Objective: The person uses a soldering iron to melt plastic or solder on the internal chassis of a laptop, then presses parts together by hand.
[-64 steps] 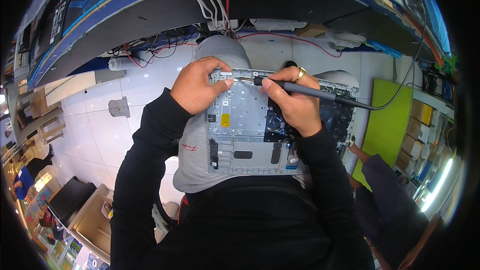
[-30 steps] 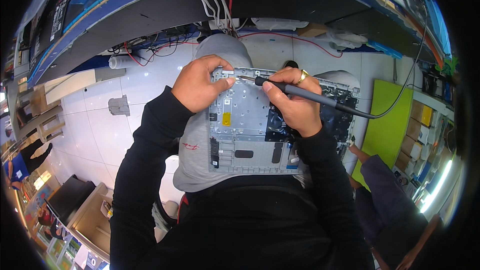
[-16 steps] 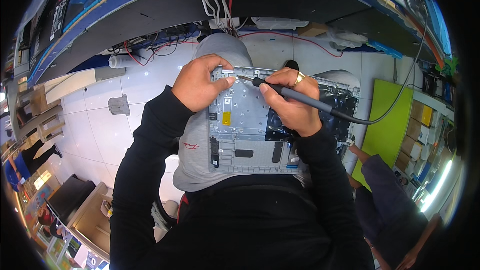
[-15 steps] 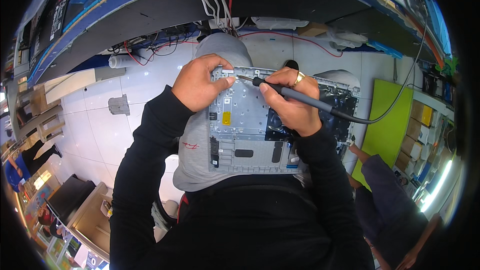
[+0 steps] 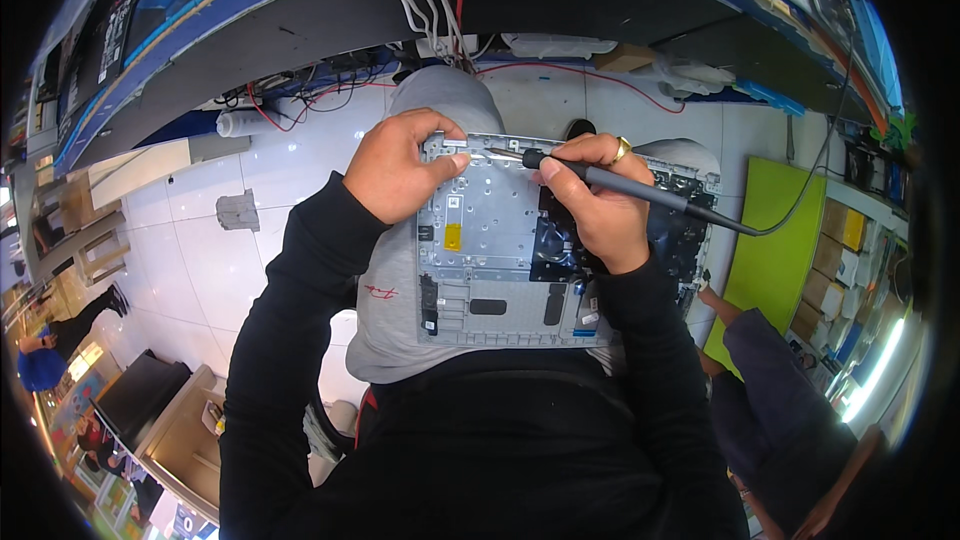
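A silver laptop casing (image 5: 492, 220) lies across my grey-clad lap, with a yellow patch (image 5: 453, 236), black film over its right part and rows of small studs. My left hand (image 5: 398, 170) grips its upper left corner, thumb on the inner face. My right hand (image 5: 605, 205) holds a grey pen-shaped iron (image 5: 680, 202) with a black grip, gold ring on one finger. The iron's thin metal tip is at the upper edge of the casing, just right of my left thumb; whether it touches is unclear. A cord runs from the iron up to the right.
A dark bench (image 5: 300, 10) crosses ahead, with white and red cables (image 5: 425, 0) hanging down. A green board (image 5: 760, 260) and shelves are on the right, beside a seated person (image 5: 760, 390). At far left are an open drawer (image 5: 180, 440) and a person in blue (image 5: 40, 365).
My right hand and the iron have shifted slightly right; my left hand holds its place. The person in blue at far left has changed position.
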Demonstrator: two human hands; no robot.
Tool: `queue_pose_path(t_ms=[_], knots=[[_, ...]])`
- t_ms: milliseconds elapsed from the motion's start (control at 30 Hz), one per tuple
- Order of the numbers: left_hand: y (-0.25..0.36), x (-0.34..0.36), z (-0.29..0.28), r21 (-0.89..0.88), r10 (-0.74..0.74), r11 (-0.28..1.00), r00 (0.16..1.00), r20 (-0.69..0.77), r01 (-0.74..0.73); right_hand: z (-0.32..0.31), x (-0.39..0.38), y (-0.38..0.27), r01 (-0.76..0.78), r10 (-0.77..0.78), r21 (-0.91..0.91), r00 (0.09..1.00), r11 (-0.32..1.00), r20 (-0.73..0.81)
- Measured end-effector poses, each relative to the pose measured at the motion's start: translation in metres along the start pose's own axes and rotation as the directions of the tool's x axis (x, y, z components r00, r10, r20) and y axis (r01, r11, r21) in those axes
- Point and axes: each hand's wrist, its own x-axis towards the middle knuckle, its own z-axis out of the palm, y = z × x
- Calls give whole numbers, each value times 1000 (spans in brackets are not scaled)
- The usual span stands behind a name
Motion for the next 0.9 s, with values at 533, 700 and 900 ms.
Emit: queue_pose_path(t_ms=[533, 700, 900], knots=[[6, 6, -5, -13, -13, 1000, 1000, 11, 13, -2, 4, -5, -157, 161, 83, 985, 984, -53], [15, 5, -9, -17, 11, 1000, 1000, 1, -11, -9, 10, -20, -219, 227, 117, 972, 969, -63], [41, 8, -22, -23, 16, 1000, 1000, 3, -16, -18, 20, -37, -195, 213, 189, 974, 962, -82]])
